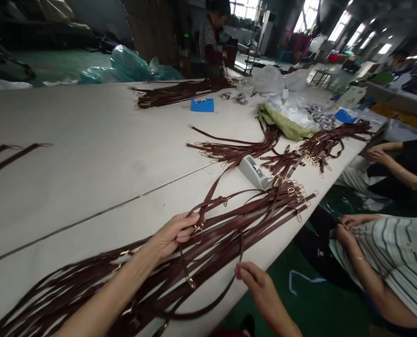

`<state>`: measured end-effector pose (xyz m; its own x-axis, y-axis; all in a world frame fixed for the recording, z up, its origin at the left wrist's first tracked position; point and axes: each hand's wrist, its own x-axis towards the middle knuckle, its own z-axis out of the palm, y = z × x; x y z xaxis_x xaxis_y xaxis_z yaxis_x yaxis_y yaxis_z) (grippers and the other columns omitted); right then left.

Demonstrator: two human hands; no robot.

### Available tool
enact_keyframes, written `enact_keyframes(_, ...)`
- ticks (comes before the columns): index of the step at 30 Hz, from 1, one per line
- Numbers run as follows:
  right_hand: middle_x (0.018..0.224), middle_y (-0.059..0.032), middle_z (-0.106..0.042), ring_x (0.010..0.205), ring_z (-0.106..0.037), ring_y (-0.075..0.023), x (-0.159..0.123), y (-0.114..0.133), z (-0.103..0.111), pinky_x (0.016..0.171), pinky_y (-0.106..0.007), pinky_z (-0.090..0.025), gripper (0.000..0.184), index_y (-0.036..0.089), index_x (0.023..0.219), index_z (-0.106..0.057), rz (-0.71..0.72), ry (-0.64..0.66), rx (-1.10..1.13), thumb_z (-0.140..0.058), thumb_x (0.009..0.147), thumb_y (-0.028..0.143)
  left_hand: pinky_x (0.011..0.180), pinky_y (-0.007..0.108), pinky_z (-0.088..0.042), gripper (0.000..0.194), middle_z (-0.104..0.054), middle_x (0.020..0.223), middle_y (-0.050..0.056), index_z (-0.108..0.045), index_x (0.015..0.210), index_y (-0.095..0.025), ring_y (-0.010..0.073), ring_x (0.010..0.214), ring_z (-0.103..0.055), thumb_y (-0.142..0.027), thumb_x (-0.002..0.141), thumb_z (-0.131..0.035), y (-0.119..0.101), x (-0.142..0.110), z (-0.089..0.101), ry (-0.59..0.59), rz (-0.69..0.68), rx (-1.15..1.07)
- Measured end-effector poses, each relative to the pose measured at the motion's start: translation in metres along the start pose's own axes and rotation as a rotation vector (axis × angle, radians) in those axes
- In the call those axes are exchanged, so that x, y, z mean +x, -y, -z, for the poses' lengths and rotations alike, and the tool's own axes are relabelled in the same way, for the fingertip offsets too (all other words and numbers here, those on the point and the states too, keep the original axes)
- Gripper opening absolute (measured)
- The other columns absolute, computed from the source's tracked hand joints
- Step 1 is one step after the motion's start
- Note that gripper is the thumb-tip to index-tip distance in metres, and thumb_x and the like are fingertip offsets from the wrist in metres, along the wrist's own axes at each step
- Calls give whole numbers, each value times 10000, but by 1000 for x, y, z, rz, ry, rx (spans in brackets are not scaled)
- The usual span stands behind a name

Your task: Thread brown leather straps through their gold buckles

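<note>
My left hand (173,234) is closed on a brown leather strap (210,199) near its gold metal ring (198,233). At the table's front edge, my right hand (260,288) pinches a thin length of brown strap (241,245) that curves down and back to the left. Under both hands lies a long bundle of brown straps (225,229), running from the lower left to the right, with gold clasps and rings at its ends. Beyond the left hand, a grey tape dispenser (255,173) stands among the straps.
More brown strap bundles (180,92) lie on the white table (99,154), along with blue tape dispensers (202,105) and plastic bags (292,110). Two seated people (376,252) are at the right edge, and another person (213,42) stands beyond the table.
</note>
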<state>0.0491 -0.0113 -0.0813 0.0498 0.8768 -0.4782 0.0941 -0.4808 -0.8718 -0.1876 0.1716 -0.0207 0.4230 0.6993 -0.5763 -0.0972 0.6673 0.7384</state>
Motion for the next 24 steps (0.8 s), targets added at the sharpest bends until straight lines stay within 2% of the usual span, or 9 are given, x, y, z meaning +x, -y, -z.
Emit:
enact_keyframes(2,1102,-108,-755,1015,-688,-278,14,29,-15,913,-411,-519,602,209,1102,-706,24,43,183,-623,809,728,399,159,-100,502,-372,583,-108,-591,820,-139,-5,448,-133,-460,618,-921,17,-15,-18,-29,-17,-49)
enact_keyframes(5,1123,-100,-743,995,-682,-236,26,66,-32,838,-352,-527,723,205,1168,-670,40,112,326,-723,699,753,389,142,-145,502,-362,597,-108,-588,817,-143,-6,449,-174,-461,610,-917,40,-22,-41,-41,-47,-78)
enact_keyframes(7,994,-65,-737,881,-676,-195,30,76,-38,750,-313,-527,708,196,1138,-659,70,109,383,-754,679,726,386,138,-154,491,-374,586,-104,-590,806,-140,-5,443,-199,-459,610,-907,53,-23,-52,-47,-72,-86)
enact_keyframes(9,814,-18,-688,713,-635,-156,32,76,-40,655,-292,-512,615,180,995,-645,100,68,407,-748,686,702,382,138,-145,473,-397,564,-98,-588,800,-143,-4,430,-219,-458,620,-891,62,-22,-62,-58,-105,-81)
enact_keyframes(13,575,40,-568,510,-511,-113,30,64,-37,537,-259,-439,459,182,793,-579,124,47,342,-727,705,608,379,144,-97,473,-408,532,-104,-606,868,-148,-2,407,-196,-459,632,-873,73,-23,-76,-46,-125,-64)
enact_keyframes(15,537,39,-552,479,-481,-106,22,57,-34,509,-245,-401,375,176,748,-580,121,84,289,-722,698,520,384,144,-97,529,-540,594,-51,-638,956,-124,-11,410,-203,-463,627,-877,75,-21,-82,-31,-95,-63)
enact_keyframes(17,528,28,-555,463,-473,-107,10,45,-27,495,-243,-383,308,179,699,-560,96,117,250,-697,687,456,389,142,-116,587,-677,724,53,-657,1013,-91,-18,420,-238,-459,617,-886,75,-16,-88,-35,-88,-82)
enact_keyframes(20,546,20,-561,482,-475,-115,-17,10,-2,505,-252,-361,244,185,698,-565,53,129,105,-631,706,420,399,134,-137,595,-726,805,120,-665,994,-69,-23,435,-257,-456,604,-893,69,-4,-94,-71,-146,-125)
enact_keyframes(24,596,-14,-603,624,-598,-194,-53,-52,49,565,-318,-411,203,245,643,-627,29,52,-321,-663,716,431,404,132,-135,538,-733,808,124,-668,909,-76,-27,438,-243,-448,597,-899,56,10,-99,-107,-211,-151)
